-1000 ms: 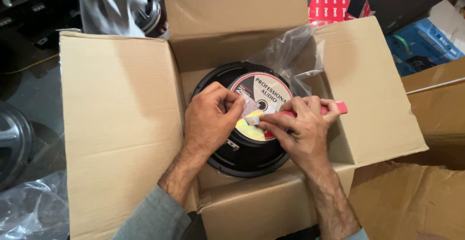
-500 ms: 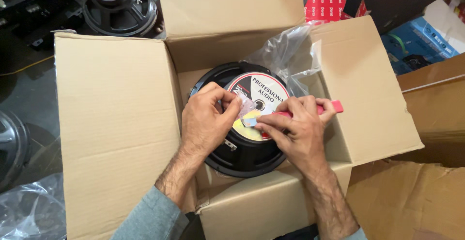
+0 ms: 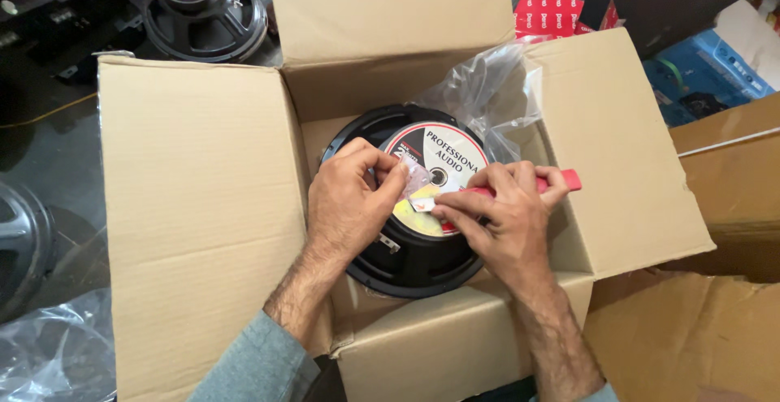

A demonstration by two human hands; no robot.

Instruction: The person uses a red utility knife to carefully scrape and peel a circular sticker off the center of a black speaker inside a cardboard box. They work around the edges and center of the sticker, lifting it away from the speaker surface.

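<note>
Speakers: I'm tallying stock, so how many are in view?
2 for certain: one speaker in the open cardboard box under both hands, another speaker on the floor at top left. A round rim at the left edge may be a third.

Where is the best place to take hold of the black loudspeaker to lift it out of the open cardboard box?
Probably grip the black loudspeaker by its round outer rim, coming from straight above with both hands on opposite sides. It lies magnet-up in the cardboard box, so the rim is the widest part, though box walls stand close.
</note>
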